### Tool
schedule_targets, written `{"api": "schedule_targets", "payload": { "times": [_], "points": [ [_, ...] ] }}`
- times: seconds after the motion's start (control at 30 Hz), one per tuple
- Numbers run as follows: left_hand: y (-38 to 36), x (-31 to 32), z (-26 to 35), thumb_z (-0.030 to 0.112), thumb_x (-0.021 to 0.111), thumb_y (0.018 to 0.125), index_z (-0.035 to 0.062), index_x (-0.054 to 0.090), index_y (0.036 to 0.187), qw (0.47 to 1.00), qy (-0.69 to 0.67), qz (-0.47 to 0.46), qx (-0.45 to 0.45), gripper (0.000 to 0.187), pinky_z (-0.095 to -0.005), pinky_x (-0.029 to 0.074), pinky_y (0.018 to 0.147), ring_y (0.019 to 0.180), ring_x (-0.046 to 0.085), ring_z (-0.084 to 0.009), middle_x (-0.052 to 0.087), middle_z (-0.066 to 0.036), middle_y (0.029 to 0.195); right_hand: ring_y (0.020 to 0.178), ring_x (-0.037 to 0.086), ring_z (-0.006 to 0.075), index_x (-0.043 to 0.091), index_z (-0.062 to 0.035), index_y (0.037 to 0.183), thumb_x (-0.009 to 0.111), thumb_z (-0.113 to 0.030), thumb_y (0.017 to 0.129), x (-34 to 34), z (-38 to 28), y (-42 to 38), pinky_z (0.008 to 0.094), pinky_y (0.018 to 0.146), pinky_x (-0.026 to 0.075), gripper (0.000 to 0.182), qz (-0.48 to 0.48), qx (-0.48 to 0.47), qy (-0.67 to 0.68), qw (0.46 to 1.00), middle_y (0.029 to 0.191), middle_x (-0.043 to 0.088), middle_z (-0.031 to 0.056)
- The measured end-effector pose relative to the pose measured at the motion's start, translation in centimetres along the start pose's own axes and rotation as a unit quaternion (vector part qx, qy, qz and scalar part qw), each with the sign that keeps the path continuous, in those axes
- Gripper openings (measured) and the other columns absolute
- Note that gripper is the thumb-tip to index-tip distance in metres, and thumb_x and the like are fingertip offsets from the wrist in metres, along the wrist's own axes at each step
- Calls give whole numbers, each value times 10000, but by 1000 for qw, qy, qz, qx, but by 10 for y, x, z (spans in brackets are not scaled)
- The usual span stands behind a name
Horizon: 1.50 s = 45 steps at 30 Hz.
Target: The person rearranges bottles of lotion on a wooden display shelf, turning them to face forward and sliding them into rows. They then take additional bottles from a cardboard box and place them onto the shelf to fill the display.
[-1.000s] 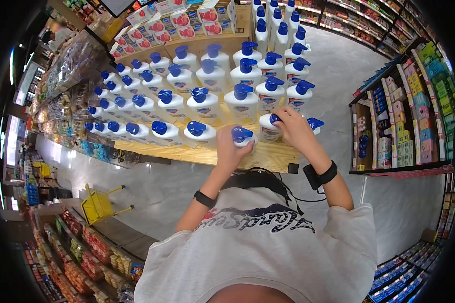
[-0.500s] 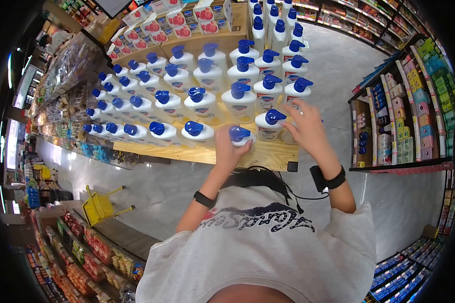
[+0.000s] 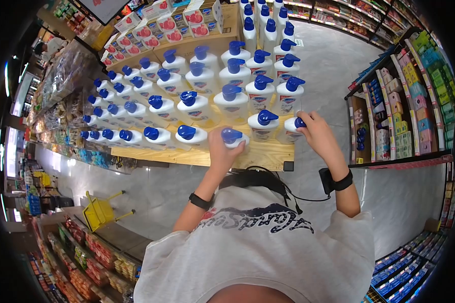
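Observation:
White pump bottles with blue pump heads stand in rows on a wooden table (image 3: 179, 159). My left hand (image 3: 220, 151) is wrapped round the side of one front-row bottle (image 3: 232, 135), just below its blue pump. At the front right corner, my right hand (image 3: 318, 133) has its fingers closed on the blue pump head of another bottle (image 3: 291, 126). Between my two hands stands an upright front-row bottle (image 3: 264, 129), touched by neither. Behind it is a second-row bottle (image 3: 259, 97) with a printed label.
Boxes with red fruit pictures (image 3: 173, 35) are stacked behind the bottles. A black bracket (image 3: 288, 166) caps the table's near right corner. Shelves of packaged goods (image 3: 399, 111) stand right, across an aisle. A yellow stool-like frame (image 3: 100, 212) is on the floor at left.
My right hand has come down and outward onto the corner bottle's pump, and its fingers have closed there. My left hand stays on its bottle. The view has shifted slightly.

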<state>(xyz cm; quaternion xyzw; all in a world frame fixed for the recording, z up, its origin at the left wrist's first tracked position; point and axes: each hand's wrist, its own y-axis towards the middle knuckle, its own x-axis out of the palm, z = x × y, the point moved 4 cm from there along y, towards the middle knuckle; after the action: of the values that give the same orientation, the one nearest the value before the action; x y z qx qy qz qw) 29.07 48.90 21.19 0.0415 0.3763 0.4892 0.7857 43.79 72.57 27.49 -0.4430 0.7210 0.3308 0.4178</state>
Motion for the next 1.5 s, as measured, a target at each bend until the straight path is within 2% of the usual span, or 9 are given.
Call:
{"api": "schedule_targets", "payload": {
  "times": [0.4, 0.5, 0.6, 0.7, 0.8, 0.9, 1.0, 1.23, 1.5],
  "points": [
    [-2, 1, 0, 132, 766, 657, 17, 558, 1079, 1000, -7, 22, -19, 485, -394, 412, 891, 1014, 490, -311, 546, -138, 1021, 855, 594, 384, 561, -48, 1066, 716, -212, 785, -9, 11, 21, 439, 733, 467, 360, -97, -63, 79, 990, 876, 615, 193],
    [-1, 1, 1, 112, 780, 647, 6, 543, 1086, 1000, -5, 22, -12, 510, -419, 406, 893, 1030, 485, -334, 560, -145, 1043, 856, 590, 389, 575, -12, 1013, 697, -272, 808, -33, 8, 36, 427, 736, 465, 353, -111, -15, 136, 984, 883, 625, 203],
    [-1, 1, 2, 103, 783, 647, 3, 539, 1083, 1000, -8, 27, -15, 510, -432, 401, 895, 1037, 482, -345, 569, -148, 1049, 866, 592, 383, 580, 9, 1000, 667, -292, 834, -54, -5, 58, 412, 747, 467, 354, -26, -72, 130, 989, 918, 630, 203],
    [-1, 2, 0, 109, 776, 652, 8, 548, 1067, 999, -9, 34, -16, 484, -432, 402, 892, 1027, 487, -345, 570, -149, 1041, 892, 598, 375, 583, 9, 1006, 677, -279, 826, -56, -30, 80, 411, 765, 467, 353, -62, -119, 94, 986, 939, 633, 203],
    [-1, 3, -3, 119, 772, 654, 14, 558, 1049, 999, -1, 39, -12, 461, -434, 402, 883, 1014, 494, -346, 571, -151, 1033, 915, 614, 331, 593, -19, 1118, 668, -259, 846, -44, -72, 103, 398, 788, 493, 371, -95, -215, 73, 969, 1025, 635, 170],
    [-3, 4, -5, 131, 770, 652, 20, 566, 1032, 999, -4, 49, -8, 445, -437, 402, 873, 997, 500, -350, 570, -155, 1019, 984, 602, 354, 548, -38, 1199, 670, -244, 844, -6, -98, 129, 415, 843, 478, 428, -123, -254, 55, 958, 1083, 615, 192],
    [-2, 4, -4, 138, 769, 649, 25, 572, 1019, 998, -14, 64, 7, 434, -437, 401, 867, 977, 505, -353, 572, -154, 997, 1043, 583, 358, 498, -48, 1255, 681, -220, 833, 17, -120, 147, 434, 860, 469, 491, -188, -228, 8, 955, 1128, 590, 220],
    [2, -1, 4, 136, 770, 640, 33, 575, 996, 996, -24, 78, 26, 419, -437, 401, 838, 936, 520, -357, 585, -145, 953, 847, 637, 400, 565, -1, 1107, 692, -138, 803, 57, -131, 173, 452, 728, 509, 357, -191, -264, -28, 945, 862, 649, 237],
    [4, -1, 6, 135, 767, 641, 34, 568, 982, 996, -37, 76, 29, 408, -439, 402, 813, 914, 526, -356, 586, -145, 941, 809, 635, 400, 596, 26, 1011, 679, -154, 790, 60, -133, 159, 461, 707, 506, 297, -186, -275, -53, 942, 839, 645, 245]
  ]
}}
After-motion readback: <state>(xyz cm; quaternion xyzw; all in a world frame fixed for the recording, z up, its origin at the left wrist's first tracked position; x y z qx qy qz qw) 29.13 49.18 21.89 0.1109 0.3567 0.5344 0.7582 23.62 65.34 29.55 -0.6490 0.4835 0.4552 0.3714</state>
